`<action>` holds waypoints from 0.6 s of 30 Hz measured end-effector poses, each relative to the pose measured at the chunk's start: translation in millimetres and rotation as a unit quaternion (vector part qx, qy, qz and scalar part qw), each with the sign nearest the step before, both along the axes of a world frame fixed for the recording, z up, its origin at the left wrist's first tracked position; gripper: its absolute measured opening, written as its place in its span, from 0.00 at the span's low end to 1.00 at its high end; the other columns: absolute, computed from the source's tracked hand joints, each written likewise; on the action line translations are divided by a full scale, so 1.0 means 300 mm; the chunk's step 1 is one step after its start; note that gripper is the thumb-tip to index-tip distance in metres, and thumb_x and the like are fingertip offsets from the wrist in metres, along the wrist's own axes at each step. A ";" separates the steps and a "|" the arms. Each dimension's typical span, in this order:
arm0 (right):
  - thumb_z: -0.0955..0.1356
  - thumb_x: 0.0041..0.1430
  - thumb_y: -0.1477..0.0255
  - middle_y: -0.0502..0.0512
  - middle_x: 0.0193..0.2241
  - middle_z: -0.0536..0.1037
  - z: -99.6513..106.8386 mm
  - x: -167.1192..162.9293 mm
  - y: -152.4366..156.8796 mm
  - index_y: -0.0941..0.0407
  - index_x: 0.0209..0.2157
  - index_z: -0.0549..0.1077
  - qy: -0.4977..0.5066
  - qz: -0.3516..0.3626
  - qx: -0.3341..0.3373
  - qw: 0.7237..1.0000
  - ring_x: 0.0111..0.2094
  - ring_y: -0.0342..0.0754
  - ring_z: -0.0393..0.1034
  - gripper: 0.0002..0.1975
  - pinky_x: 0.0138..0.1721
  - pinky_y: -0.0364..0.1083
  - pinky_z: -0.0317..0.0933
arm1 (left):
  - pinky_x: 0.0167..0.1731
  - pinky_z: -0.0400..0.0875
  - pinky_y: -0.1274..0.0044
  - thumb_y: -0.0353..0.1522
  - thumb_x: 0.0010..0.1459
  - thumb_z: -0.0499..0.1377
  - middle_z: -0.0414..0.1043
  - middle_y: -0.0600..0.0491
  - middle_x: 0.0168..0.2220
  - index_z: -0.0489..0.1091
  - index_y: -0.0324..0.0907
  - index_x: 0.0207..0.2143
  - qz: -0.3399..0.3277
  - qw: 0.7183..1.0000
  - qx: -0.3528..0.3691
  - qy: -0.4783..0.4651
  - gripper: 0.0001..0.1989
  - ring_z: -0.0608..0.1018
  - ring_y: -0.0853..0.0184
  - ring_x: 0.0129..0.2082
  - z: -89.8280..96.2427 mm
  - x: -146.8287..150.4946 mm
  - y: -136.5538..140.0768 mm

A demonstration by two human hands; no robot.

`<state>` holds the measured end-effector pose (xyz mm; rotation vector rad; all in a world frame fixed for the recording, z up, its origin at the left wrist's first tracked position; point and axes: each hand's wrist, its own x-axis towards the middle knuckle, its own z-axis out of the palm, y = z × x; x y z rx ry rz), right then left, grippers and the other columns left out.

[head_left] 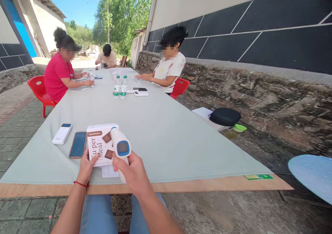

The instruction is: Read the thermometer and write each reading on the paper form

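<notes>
Fingers of the left hand are pressed on the white box, low left of centre on the tabletop. Rightward, the thermometer is gripped by the right hand; a reading appears under way, calling for steady aim.

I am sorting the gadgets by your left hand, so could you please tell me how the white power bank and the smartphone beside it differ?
The white rectangular power bank is thick and pale with a small dark window at its far end; the flat orange-edged smartphone is thin with a dark blue screen. The power bank lies farther left, the smartphone nearer the white cardboard box. Both lie flat on the grey-green table, untouched.
</notes>
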<state>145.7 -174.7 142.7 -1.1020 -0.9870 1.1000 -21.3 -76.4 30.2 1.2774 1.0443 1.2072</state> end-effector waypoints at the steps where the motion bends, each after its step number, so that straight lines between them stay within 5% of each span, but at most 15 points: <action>1: 0.69 0.49 0.63 0.46 0.18 0.66 0.016 0.007 -0.017 0.54 0.25 0.68 0.004 0.001 0.009 1.000 0.23 0.43 0.58 0.10 0.26 0.42 0.57 | 0.46 0.73 0.68 0.46 0.46 0.67 0.74 0.44 0.51 0.67 0.41 0.53 -0.001 1.000 -0.011 -0.016 0.35 0.77 0.55 0.49 0.003 0.000 0.003; 6: 0.69 0.48 0.64 0.47 0.19 0.66 0.019 0.052 -0.062 0.55 0.26 0.70 -0.010 -0.016 0.009 1.000 0.23 0.43 0.58 0.09 0.25 0.43 0.57 | 0.49 0.71 0.67 0.44 0.48 0.67 0.71 0.42 0.54 0.63 0.41 0.54 0.004 0.999 0.006 -0.050 0.33 0.76 0.56 0.51 0.061 0.030 0.083; 12: 0.68 0.48 0.59 0.49 0.22 0.70 -0.120 0.220 -0.003 0.55 0.30 0.72 -0.152 -0.123 -0.048 0.980 0.26 0.47 0.62 0.13 0.28 0.45 0.57 | 0.52 0.68 0.66 0.41 0.48 0.67 0.69 0.42 0.54 0.59 0.42 0.55 0.006 0.995 0.098 0.036 0.34 0.73 0.57 0.53 0.112 0.151 0.296; 15: 0.65 0.52 0.61 0.52 0.31 0.75 -0.211 0.356 0.061 0.53 0.40 0.72 -0.323 -0.123 -0.115 0.931 0.31 0.49 0.66 0.16 0.31 0.45 0.57 | 0.50 0.70 0.67 0.43 0.51 0.63 0.70 0.42 0.53 0.59 0.40 0.54 -0.011 0.991 0.115 0.071 0.31 0.74 0.58 0.52 0.086 0.200 0.377; 18: 0.64 0.57 0.65 0.54 0.36 0.75 -0.292 0.488 0.119 0.52 0.42 0.72 -0.514 -0.081 -0.172 0.836 0.35 0.50 0.67 0.13 0.33 0.44 0.55 | 0.51 0.69 0.68 0.42 0.53 0.61 0.71 0.44 0.51 0.62 0.41 0.52 -0.024 0.987 0.122 0.097 0.27 0.74 0.60 0.51 0.056 0.218 0.421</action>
